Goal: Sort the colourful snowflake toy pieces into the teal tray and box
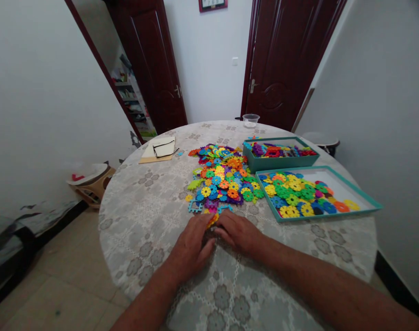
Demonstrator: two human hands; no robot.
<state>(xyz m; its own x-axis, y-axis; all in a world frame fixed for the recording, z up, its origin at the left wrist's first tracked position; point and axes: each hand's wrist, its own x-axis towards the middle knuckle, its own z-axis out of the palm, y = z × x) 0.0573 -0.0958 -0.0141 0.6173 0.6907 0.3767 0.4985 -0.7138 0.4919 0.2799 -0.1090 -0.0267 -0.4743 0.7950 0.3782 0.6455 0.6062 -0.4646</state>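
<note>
My left hand [193,239] and my right hand [239,230] meet near the front of the pile, fingertips close together. Between them sits a small yellow-orange plastic snowflake disc [213,220], partly covered by the fingers of both hands. Whether it is one piece or two joined cannot be made out. Just beyond the fingertips are light-blue square-notched pieces [194,207] and a purple piece [211,204]. A large heap of colourful snowflake discs [224,177] spreads behind these.
A teal box [281,162] of assorted pieces stands at the back right. In front of it lies a shallow teal-rimmed lid [333,218] with discs inside. Black-framed glasses [165,149] rest on a notebook [150,151] at left. A clear bowl [251,120] stands by the far edge.
</note>
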